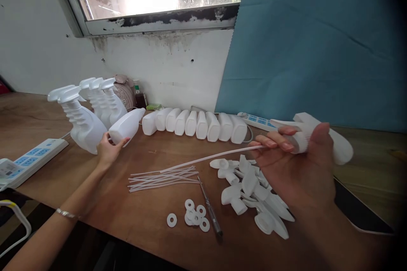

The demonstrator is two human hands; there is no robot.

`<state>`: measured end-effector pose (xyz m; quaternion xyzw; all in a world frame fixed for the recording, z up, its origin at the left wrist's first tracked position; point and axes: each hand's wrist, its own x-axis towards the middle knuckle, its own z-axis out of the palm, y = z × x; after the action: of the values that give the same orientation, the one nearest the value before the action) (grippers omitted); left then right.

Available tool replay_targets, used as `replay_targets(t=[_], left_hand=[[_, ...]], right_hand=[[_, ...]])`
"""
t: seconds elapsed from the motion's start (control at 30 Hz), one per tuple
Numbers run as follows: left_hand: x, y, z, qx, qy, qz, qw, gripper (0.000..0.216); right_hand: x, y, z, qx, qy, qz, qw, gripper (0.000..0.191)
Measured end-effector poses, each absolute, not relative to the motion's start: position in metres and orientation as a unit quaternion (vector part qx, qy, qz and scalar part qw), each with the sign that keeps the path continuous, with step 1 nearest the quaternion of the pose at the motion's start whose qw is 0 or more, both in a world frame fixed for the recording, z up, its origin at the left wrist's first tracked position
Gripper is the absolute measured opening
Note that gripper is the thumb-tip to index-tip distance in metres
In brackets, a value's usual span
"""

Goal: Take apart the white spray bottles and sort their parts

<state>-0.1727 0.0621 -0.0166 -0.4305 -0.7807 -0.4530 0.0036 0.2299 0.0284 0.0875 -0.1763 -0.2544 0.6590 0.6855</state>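
White trigger sprayer head (341, 146) at the right sits in the curled right hand (292, 167), its dip tube (216, 155) reaching left; probably light, the tube bendy, best gripped by the collar (300, 142). At left, the left hand (108, 151) pinches a likely slippery bottle (125, 125) near its base.

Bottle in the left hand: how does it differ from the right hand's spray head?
The bottle has a plain, broad body; the spray head has a ribbed collar. The left hand grips the bottle near its base; the right hand holds the spray head by its collar. Both are white.
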Motion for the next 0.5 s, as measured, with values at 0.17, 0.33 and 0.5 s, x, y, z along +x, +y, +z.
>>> replay_targets(t=[0.17, 0.33, 0.5], left_hand=[[-0.179, 0.107, -0.032, -0.456, -0.779, -0.431, 0.006, 0.061], [-0.183, 0.134, -0.04, -0.469, -0.78, -0.415, 0.0, 0.062], [-0.181, 0.152, -0.045, -0.488, -0.769, -0.413, -0.018, 0.057]], right_hand=[[0.229, 0.028, 0.085, -0.196, -0.256, 0.669, 0.669, 0.037], [0.227, 0.029, 0.084, -0.211, -0.258, 0.676, 0.658, 0.035], [0.226, 0.031, 0.083, -0.22, -0.255, 0.674, 0.658, 0.035]])
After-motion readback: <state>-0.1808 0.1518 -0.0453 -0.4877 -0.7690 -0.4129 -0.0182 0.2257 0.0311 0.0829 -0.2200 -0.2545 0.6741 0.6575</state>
